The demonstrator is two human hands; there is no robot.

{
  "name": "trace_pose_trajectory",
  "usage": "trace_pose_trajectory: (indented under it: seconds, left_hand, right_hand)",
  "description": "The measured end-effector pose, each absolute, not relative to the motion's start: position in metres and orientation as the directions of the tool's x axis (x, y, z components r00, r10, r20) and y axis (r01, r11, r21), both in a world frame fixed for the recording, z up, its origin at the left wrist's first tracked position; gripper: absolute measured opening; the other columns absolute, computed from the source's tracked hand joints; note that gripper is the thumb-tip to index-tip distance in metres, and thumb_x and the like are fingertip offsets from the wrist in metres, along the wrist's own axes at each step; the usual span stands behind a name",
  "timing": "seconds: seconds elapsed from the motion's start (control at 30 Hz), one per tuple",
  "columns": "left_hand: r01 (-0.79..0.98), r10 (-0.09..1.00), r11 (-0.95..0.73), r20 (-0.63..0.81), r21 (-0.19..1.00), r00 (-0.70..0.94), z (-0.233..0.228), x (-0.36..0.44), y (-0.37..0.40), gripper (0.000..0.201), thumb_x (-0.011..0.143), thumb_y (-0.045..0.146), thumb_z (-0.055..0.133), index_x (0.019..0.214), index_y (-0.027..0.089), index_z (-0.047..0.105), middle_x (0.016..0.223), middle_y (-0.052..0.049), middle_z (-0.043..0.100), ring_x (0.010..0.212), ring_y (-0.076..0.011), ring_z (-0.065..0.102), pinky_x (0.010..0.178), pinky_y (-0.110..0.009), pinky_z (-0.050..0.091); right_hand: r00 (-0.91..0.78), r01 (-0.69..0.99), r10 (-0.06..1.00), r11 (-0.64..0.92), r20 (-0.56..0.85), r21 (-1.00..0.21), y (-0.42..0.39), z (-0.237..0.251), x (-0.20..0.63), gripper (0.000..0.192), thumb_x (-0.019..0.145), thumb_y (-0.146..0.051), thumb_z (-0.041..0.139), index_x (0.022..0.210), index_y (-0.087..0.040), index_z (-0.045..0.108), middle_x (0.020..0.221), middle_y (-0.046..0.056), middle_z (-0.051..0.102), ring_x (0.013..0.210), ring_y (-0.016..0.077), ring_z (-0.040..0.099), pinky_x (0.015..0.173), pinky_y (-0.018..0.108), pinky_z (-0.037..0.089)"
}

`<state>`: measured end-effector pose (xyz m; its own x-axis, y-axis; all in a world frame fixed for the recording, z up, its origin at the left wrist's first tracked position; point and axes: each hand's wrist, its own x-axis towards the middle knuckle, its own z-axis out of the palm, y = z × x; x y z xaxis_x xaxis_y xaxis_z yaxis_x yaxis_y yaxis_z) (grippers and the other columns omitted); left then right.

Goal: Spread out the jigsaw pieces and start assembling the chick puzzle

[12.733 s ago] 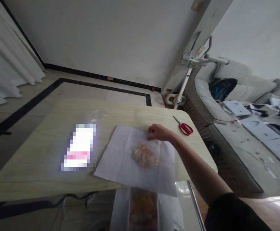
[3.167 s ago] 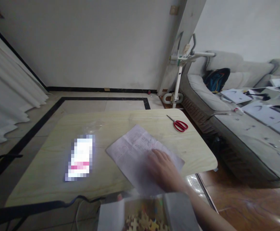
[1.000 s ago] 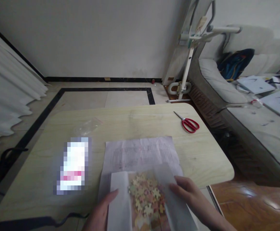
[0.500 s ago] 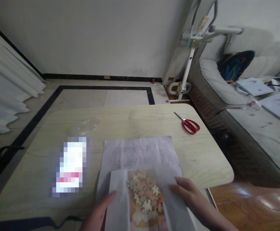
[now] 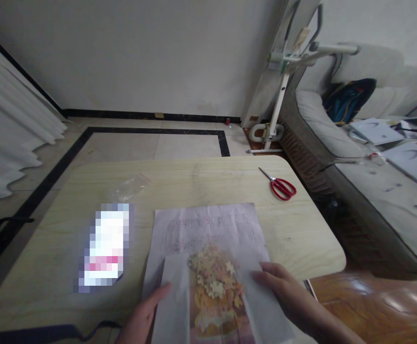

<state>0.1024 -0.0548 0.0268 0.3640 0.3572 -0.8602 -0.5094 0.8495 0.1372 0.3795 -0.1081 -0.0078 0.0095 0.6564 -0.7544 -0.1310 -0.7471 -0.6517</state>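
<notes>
My left hand grips the left edge of a white paper sheet, thumb on top and the other fingers hidden below. At its right edge my right hand is closed on the same sheet. The paper's sides are folded in, leaving a printed picture in orange and pink down the middle. Loose jigsaw puzzle pieces lie heaped near the far end of that picture. Under the sheet's far part lies a creased paper with faint printed lines.
Red-handled scissors lie at the table's far right. On the left are a clear plastic bag and a bright, pixelated item. A dark strap runs along the near left edge. A sofa stands to the right.
The puzzle pieces have slid away from me, bunching toward the sheet's far end and baring more of the picture. Both hands keep their hold, with slight shifts.
</notes>
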Motion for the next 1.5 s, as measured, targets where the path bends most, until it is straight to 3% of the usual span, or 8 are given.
trace_pose_trajectory:
  seconds: [0.27,0.53,0.7,1.0,1.2,1.3,1.5]
  left_hand:
    - [-0.412,0.288,0.900,-0.904,0.143,0.316,0.023,0.108,-0.050,0.052,0.081,0.030,0.062,0.129,0.012,0.055,0.092,-0.011,0.075,0.097,-0.0323,0.068,0.089,-0.042,0.054]
    - [-0.431,0.310,0.890,-0.891,0.148,0.333,0.027,0.112,-0.050,0.060,0.080,0.045,0.060,0.133,0.018,0.051,0.096,-0.011,0.074,0.097,-0.0367,0.067,0.081,-0.049,0.056]
    - [-0.392,0.290,0.912,-0.864,0.119,0.412,0.022,0.107,-0.054,0.067,0.076,0.041,0.064,0.136,0.014,0.049,0.095,-0.013,0.074,0.097,-0.0380,0.067,0.082,-0.049,0.056]
    - [-0.400,0.391,0.887,-0.834,0.230,0.389,0.023,0.102,-0.061,0.062,0.072,0.037,0.069,0.130,0.020,0.057,0.101,-0.012,0.073,0.110,-0.0391,0.061,0.090,-0.049,0.053]
    - [-0.409,0.444,0.866,-0.818,0.288,0.366,0.025,0.099,-0.069,0.061,0.074,0.034,0.067,0.132,0.019,0.055,0.107,-0.012,0.072,0.117,-0.0369,0.058,0.094,-0.047,0.052]
    - [-0.407,0.407,0.878,-0.838,0.250,0.362,0.025,0.097,-0.073,0.059,0.074,0.033,0.067,0.130,0.016,0.056,0.107,-0.013,0.072,0.115,-0.0366,0.059,0.094,-0.047,0.051]
    - [-0.402,0.323,0.905,-0.837,0.138,0.441,0.016,0.093,-0.084,0.056,0.078,0.027,0.065,0.130,0.009,0.056,0.108,-0.015,0.071,0.113,-0.0364,0.061,0.100,-0.048,0.046]
  right_hand:
    - [0.028,-0.305,0.560,-0.785,-0.828,-0.540,-0.108,-0.003,0.376,0.029,0.073,-0.041,0.071,0.085,-0.016,0.064,0.067,0.001,0.065,0.053,0.0111,0.059,0.047,0.019,0.042]
    - [-0.006,-0.366,0.559,-0.773,-0.829,-0.518,-0.101,0.013,0.373,0.024,0.071,-0.038,0.071,0.080,-0.017,0.064,0.067,0.001,0.066,0.053,0.0121,0.060,0.047,0.019,0.045]
    - [-0.027,-0.396,0.559,-0.767,-0.829,-0.504,-0.105,0.013,0.376,0.026,0.070,-0.039,0.073,0.081,-0.017,0.065,0.069,0.002,0.065,0.054,0.0128,0.061,0.048,0.021,0.046]
    - [-0.056,-0.443,0.552,-0.760,-0.832,-0.475,-0.114,0.016,0.374,0.030,0.071,-0.040,0.073,0.091,-0.018,0.066,0.081,0.007,0.070,0.064,0.0180,0.065,0.055,0.025,0.049]
    - [-0.083,-0.456,0.572,-0.750,-0.816,-0.479,-0.119,0.028,0.371,0.026,0.071,-0.039,0.070,0.087,-0.019,0.066,0.078,0.006,0.070,0.066,0.0190,0.065,0.060,0.027,0.051]
    - [-0.118,-0.474,0.582,-0.745,-0.804,-0.470,-0.124,0.031,0.369,0.023,0.074,-0.038,0.067,0.087,-0.019,0.066,0.079,0.006,0.071,0.068,0.0190,0.066,0.064,0.028,0.051]
    - [-0.087,-0.449,0.567,-0.756,-0.819,-0.476,-0.133,0.033,0.366,0.023,0.075,-0.036,0.066,0.088,-0.017,0.065,0.074,0.005,0.069,0.061,0.0165,0.064,0.056,0.025,0.049]
